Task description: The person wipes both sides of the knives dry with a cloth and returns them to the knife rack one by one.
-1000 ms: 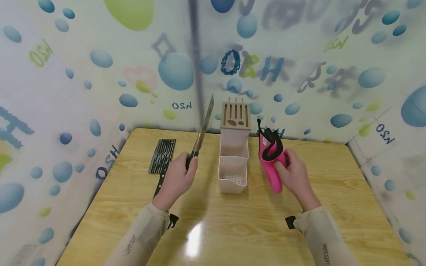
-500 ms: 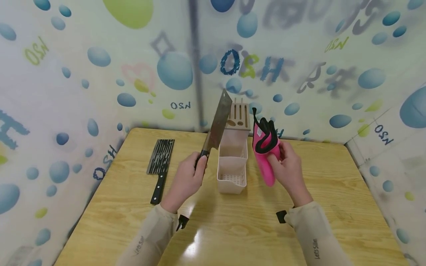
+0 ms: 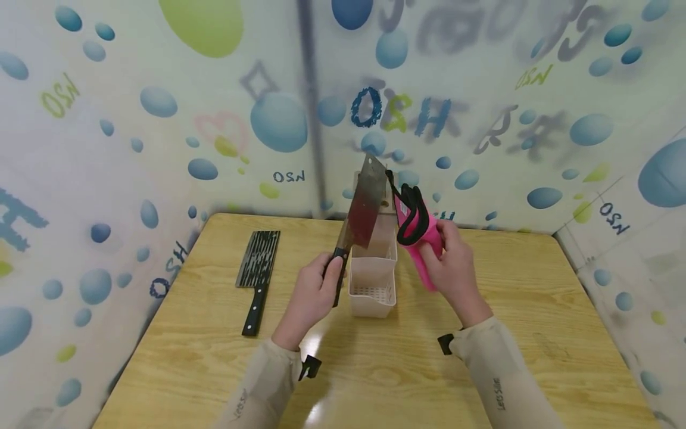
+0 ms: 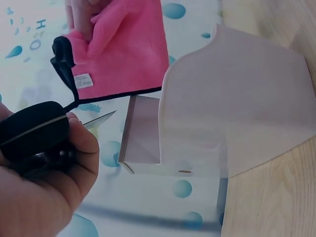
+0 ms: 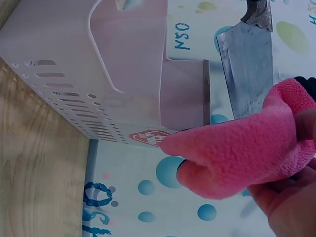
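Note:
My left hand (image 3: 312, 290) grips the black handle of a cleaver (image 3: 367, 199). Its broad steel blade is raised, pointing away from me, and hides part of the knife holder (image 3: 372, 304) behind it. In my right hand (image 3: 454, 274) is a folded pink cloth (image 3: 426, 250) with black edging, pinched between thumb and fingers. The cloth's black-edged corner comes close to the blade in the head view; whether they touch I cannot tell. In the right wrist view the cloth (image 5: 237, 148) partly covers the blade's end (image 5: 249, 64).
A second cleaver (image 3: 259, 262) with a black-and-silver striped blade lies flat on the wooden table (image 3: 177, 357), left of my left hand. The pale holder stands at the middle back, with open front compartments and a slotted top. A patterned wall (image 3: 278, 119) rises behind the table.
My left hand has moved right and turned the cleaver so its flat side shows, now in front of the holder. My right hand has brought the cloth left, towards the blade.

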`<state>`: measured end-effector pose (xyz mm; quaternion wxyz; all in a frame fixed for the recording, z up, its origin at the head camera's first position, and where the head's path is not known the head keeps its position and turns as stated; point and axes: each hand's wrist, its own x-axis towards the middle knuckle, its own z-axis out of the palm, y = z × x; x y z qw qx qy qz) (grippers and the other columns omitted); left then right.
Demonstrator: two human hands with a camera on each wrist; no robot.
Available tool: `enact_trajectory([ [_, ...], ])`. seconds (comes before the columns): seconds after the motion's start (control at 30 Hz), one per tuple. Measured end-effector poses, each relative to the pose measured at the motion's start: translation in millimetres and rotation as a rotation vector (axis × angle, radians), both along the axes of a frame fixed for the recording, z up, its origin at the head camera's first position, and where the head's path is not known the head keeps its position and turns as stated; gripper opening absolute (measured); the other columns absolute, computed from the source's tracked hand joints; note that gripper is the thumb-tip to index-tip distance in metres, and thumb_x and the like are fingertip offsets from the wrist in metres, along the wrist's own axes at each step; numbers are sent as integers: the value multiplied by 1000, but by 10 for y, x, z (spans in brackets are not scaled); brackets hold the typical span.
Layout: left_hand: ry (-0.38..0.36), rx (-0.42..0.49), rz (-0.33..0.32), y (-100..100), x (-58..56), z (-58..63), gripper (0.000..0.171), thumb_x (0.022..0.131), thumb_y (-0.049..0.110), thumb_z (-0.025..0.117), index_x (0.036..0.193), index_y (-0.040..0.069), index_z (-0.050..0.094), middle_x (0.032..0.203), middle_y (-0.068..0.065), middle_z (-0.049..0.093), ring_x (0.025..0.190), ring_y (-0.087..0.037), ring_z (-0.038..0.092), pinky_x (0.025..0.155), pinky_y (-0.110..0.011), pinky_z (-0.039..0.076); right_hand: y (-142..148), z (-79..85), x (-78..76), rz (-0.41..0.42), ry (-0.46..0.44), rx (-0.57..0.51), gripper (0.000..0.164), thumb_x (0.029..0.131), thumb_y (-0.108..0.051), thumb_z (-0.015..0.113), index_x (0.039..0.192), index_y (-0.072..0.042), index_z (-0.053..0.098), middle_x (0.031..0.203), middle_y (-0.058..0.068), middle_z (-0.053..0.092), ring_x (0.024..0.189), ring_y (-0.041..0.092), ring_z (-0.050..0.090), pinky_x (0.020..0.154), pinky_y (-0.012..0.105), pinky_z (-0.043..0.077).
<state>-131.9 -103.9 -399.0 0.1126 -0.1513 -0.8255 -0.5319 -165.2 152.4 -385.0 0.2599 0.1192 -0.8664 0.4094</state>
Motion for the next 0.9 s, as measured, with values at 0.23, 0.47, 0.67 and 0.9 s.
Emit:
enact_trajectory([
  [0.23, -84, 76, -28, 53, -14, -11, 29, 111, 19, 48, 99, -2, 66, 83, -14, 67, 65, -17, 57, 57, -30, 50, -94, 36, -70, 40, 20, 88, 32, 94, -4, 65, 124, 2, 56, 90, 20, 67, 67, 28, 55, 59, 39, 46],
  [0.47, -165, 123, -41, 77, -37, -24, 34, 111, 22, 47, 101, -5, 65, 85, -18, 67, 67, -17, 59, 60, -29, 51, -153, 54, -123, 113, 90, 156, 42, 94, 0, 65, 135, 1, 58, 112, 23, 72, 84, 35, 66, 77, 50, 58],
  [0.67, -188, 178, -58, 86, -37, -38, 33, 111, 21, 46, 101, -3, 66, 83, -19, 65, 66, -19, 59, 59, -29, 51, -180, 52, -139, 170, 146, 197, 49, 93, 3, 68, 141, 0, 58, 123, 23, 70, 102, 36, 68, 91, 52, 57],
  [0.9, -264, 281, -114, 82, -26, -49, 36, 113, 19, 42, 106, -8, 64, 83, -13, 64, 68, -18, 62, 61, -28, 53, -183, 94, -155, 222, 227, 307, 42, 93, 3, 68, 134, 3, 61, 126, 22, 68, 114, 38, 65, 101, 52, 52],
])
